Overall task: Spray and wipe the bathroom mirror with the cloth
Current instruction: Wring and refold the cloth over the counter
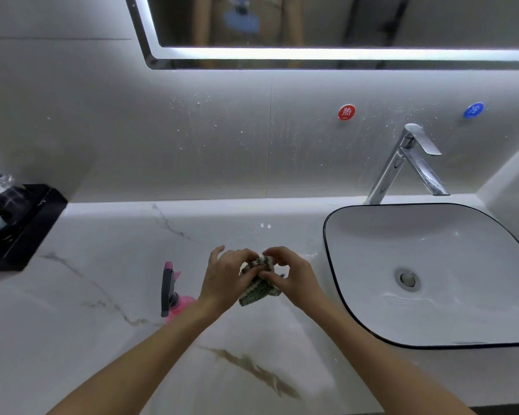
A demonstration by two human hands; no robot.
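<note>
Head view. Both hands are working the cloth (259,280) over the counter (108,283), near the middle of its front half and just left of the sink (330,250). The left hand (226,277) is pinching the cloth's left side with curled fingers; the right hand (291,274) is gripping its right side, thumb and fingers closed on the green-and-white fabric. The cloth is bunched between the two hands, and whether its lower edge is touching the counter cannot be told. The sprayer (170,292), a pink bottle with a dark trigger head, is standing on the counter just beside the left wrist and is being held by neither hand. The mirror (312,25) is hanging above, its lit lower border showing at the top of the view. A faucet (408,163) is rising at the counter's back edge behind the sink; a black tray (27,223) is sitting at the left edge.

Step in hand, as judged: the cloth is being folded or gathered into a wiping pad. The next move is likely calling for one hand to release the cloth and lift either sprayer or pad toward the glass.
</note>
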